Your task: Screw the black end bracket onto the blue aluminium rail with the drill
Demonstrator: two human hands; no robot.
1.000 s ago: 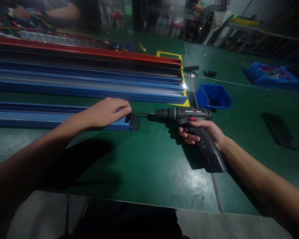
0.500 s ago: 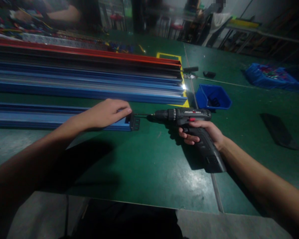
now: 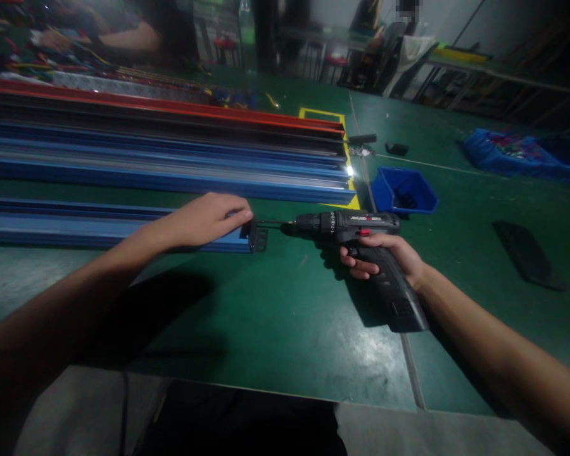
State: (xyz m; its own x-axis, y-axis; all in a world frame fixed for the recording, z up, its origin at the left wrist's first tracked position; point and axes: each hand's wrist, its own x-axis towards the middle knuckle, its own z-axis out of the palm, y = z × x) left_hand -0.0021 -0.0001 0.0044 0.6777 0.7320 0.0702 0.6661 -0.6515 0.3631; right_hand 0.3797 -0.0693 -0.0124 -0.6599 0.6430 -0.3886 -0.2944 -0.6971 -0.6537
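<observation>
My right hand (image 3: pixel 384 256) is wrapped round the grip of a black cordless drill (image 3: pixel 365 223) with a red switch. Its long thin bit (image 3: pixel 275 223) points left, and the tip meets a black end cap (image 3: pixel 258 239) with slots on its projecting tab. That cap sits at the right end of a blue metal rail (image 3: pixel 90 225) lying flat on the table. Over the rail's end lies my left hand (image 3: pixel 213 218), closed on it, with fingertips against the cap's upper edge. The undersides of those fingers are hidden, as is any screw at the bit's tip.
Behind lie more blue rails (image 3: pixel 171 171) and a red one (image 3: pixel 194 109), over a yellow frame marking (image 3: pixel 323 114). A blue bin (image 3: pixel 408 201) with black parts stands behind the drill. Farther right are a dark flat piece (image 3: pixel 525 253) and blue bags (image 3: pixel 508 152). Another person's arm (image 3: pixel 133 38) shows upper left.
The view has shifted slightly, so the table's things sit a little lower. Both hands, the drill and the rail keep nearly the same places relative to one another.
</observation>
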